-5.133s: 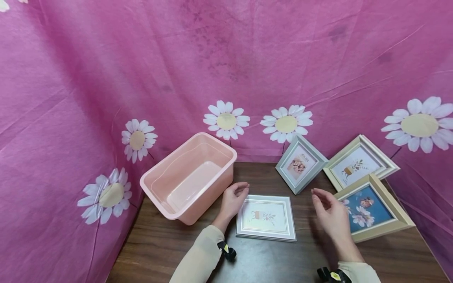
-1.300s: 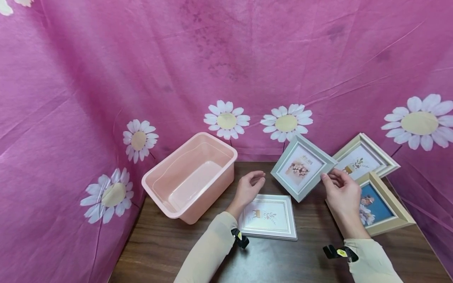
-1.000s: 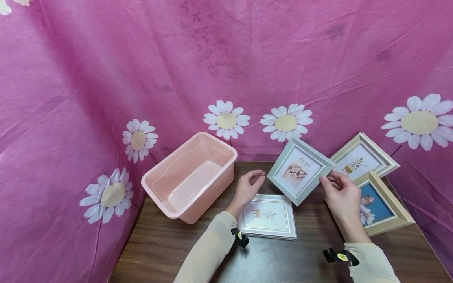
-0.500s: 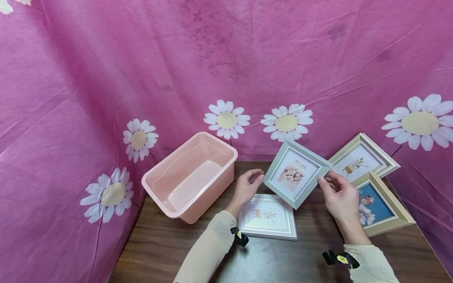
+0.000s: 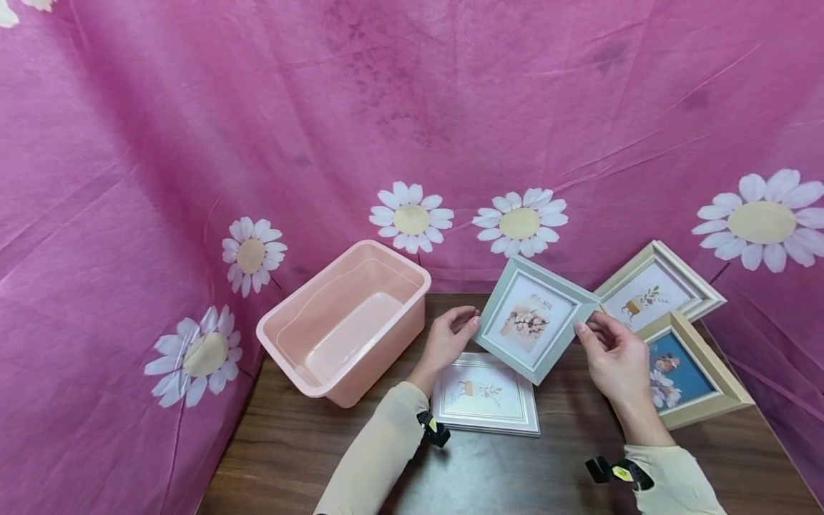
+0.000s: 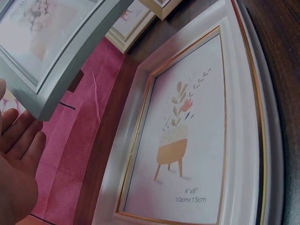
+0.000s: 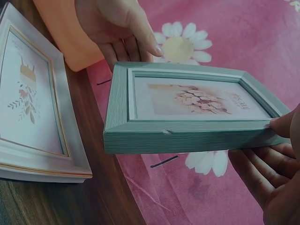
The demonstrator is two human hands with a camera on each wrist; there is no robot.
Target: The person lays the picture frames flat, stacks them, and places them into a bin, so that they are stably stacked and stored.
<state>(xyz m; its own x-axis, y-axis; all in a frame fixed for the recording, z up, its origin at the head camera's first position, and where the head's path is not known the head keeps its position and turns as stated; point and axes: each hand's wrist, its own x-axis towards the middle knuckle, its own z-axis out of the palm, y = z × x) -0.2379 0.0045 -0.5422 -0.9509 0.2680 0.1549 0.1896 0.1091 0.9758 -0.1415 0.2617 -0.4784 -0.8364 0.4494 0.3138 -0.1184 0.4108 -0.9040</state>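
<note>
As the right hand pinches the green frame, left hand relaxed, at its opposite corner

**The left hand was close to a gray-green frame**

The hand was at the left edge, with its fingers right by the bottom corner of the tilted frame. It was hard to tell if they touched it. The top of that frame was cut off. A big white frame with thin gold lines filled most of the middle, on the dark brown counter. Its picture had a plant in an orange pot with legs, and small numbers below. A cream frame and a tan frame peeked in at the top, near some pink cloth.
</note>
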